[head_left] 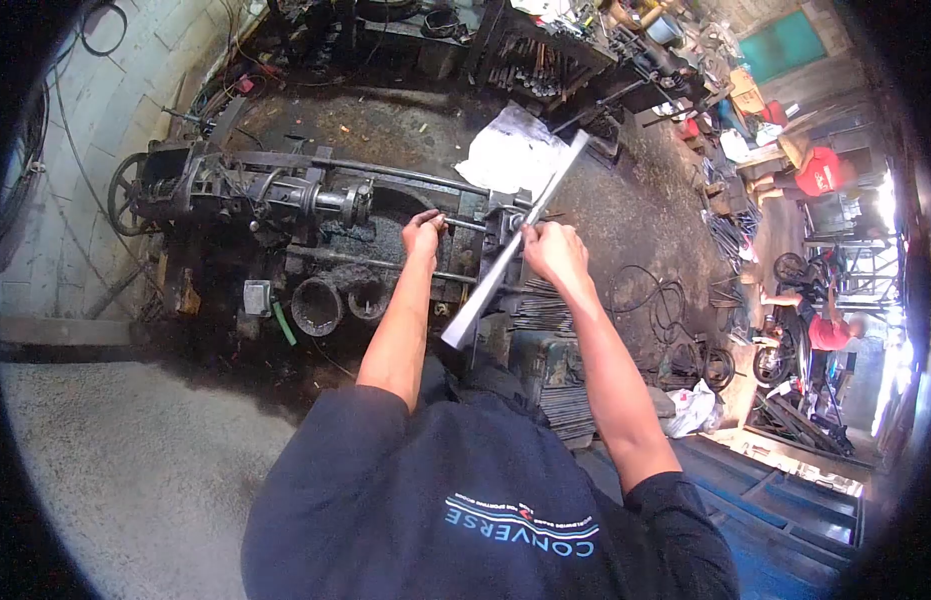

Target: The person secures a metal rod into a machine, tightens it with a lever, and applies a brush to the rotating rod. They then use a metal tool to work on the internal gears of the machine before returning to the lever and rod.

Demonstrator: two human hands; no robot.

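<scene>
Machinery fills the left side: a dark, greasy lathe [255,195] stands against the pale wall, a handwheel [125,195] at its far end. Below it sit two round metal rings [317,306] on the grimy floor. Next comes the left hand [422,233], fingers closed around a thin rod [465,224] that runs across the machine. Just beside it, the right hand [551,250] is clamped on a long flat metal strip [515,245], which slants from lower left to upper right over the rod, between the two hands. Farther right, a stack of metal bars [545,305] lies near coiled cable [655,295], and people in red shirts [823,172] are well apart at the edge.
</scene>
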